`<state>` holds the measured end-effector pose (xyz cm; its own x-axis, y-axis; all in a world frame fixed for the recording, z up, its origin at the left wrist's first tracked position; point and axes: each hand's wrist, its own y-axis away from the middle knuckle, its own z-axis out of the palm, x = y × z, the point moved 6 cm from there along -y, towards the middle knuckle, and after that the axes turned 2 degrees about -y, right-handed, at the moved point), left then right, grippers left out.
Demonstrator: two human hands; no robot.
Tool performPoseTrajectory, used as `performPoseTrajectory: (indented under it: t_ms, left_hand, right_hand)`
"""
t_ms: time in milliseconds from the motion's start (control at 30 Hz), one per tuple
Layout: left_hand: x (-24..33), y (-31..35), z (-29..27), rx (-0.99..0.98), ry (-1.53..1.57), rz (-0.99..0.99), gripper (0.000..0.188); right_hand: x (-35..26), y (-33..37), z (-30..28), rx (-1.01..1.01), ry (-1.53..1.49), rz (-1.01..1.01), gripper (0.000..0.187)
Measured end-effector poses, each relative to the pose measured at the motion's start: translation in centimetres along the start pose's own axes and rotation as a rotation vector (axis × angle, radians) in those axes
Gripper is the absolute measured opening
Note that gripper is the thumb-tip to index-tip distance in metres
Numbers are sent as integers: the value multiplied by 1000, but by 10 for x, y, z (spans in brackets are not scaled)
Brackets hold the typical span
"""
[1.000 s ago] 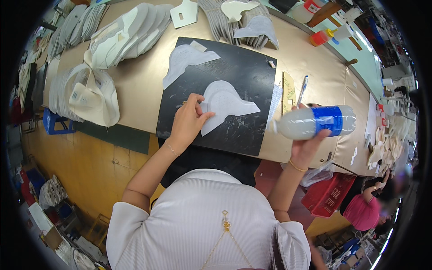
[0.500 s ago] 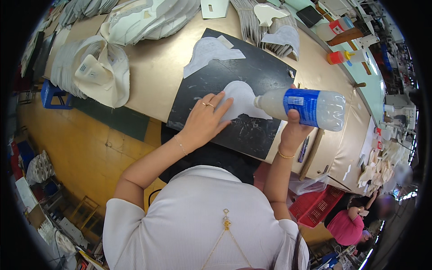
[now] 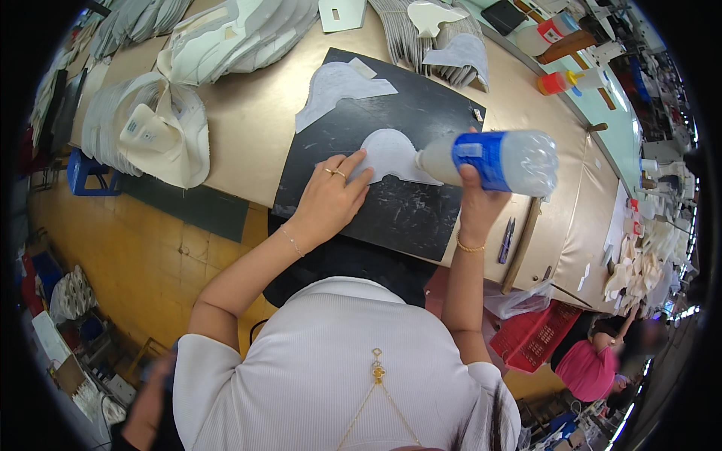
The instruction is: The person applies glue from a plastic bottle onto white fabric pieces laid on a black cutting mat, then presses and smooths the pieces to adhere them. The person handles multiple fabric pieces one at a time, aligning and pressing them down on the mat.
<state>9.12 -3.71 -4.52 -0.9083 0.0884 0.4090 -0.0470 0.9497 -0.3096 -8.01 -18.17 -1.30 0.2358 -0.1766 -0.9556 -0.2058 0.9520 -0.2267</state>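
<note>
My right hand (image 3: pixel 481 204) is wrapped round a clear plastic bottle (image 3: pixel 523 161) with a blue label, which looks to hold something whitish. The bottle lies nearly level, its narrow neck pointing left at the right side of a curved pale grey fabric piece (image 3: pixel 392 154). Whether the tip touches the piece, I cannot tell. Fingers outstretched, my left hand (image 3: pixel 331 197) rests on the left edge of that piece. Beneath both is a scuffed black board (image 3: pixel 406 218). A second curved grey piece (image 3: pixel 331 86) lies near the board's far left corner.
Stacks of cut pieces (image 3: pixel 233 37) stand along the far side, with another stack (image 3: pixel 113 124) at left. Snips (image 3: pixel 507 240) lie right of my right wrist. A red crate (image 3: pixel 535 336) sits below the table. At lower left, a person's blurred arm (image 3: pixel 147 406) shows close by.
The bottle has swung a little, its base now higher in view. My left fingers have drawn closer together at the piece's edge. A person's arm has appeared at lower left.
</note>
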Motion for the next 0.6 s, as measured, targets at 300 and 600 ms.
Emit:
performPoseTrajectory:
  t_ms: [300,600]
  left_hand:
    - [5,25,-1,1,-4,37,36]
    - [1,30,3,46,12,47,37]
  right_hand:
    - [1,25,93,-519,653,-405,43]
    - [-14,-16,32,-162,681,-246,50]
